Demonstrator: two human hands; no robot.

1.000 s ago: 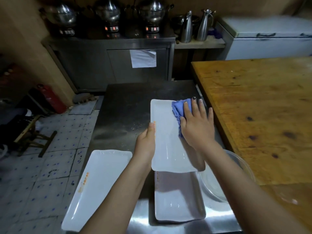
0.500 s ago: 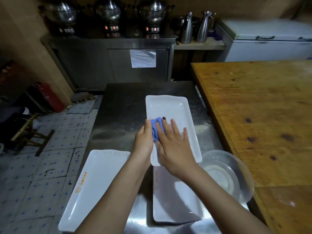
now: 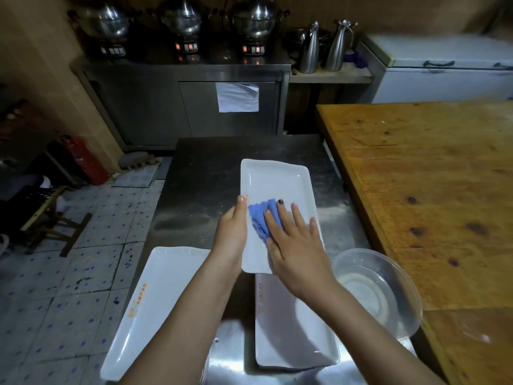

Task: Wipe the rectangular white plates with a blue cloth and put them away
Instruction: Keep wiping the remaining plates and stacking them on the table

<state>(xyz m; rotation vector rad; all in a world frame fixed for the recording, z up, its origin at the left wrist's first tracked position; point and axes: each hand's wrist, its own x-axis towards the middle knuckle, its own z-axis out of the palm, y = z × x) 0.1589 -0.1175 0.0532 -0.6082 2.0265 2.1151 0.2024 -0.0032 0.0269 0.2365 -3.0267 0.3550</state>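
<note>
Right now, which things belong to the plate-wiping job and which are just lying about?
Job: blue cloth, wiped plate, left plate, near plate, left hand, right hand.
Lying about: clear bowl, metal jugs, steel pots, red extinguisher.

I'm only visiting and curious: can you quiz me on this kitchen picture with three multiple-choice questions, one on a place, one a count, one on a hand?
1. Where does the clear bowl stand? A) on the floor B) on the steel table, right of the plates C) in a cupboard
2. How many white rectangular plates show? A) two B) three C) five
3. How does the right hand meet the blue cloth? A) straight fingers press it flat B) a fist crumples it C) no contact
Answers: 1 B, it sits beside the near plate. 2 B: plate being wiped, near plate, left plate. 3 A, flat fingers lie on it.
</note>
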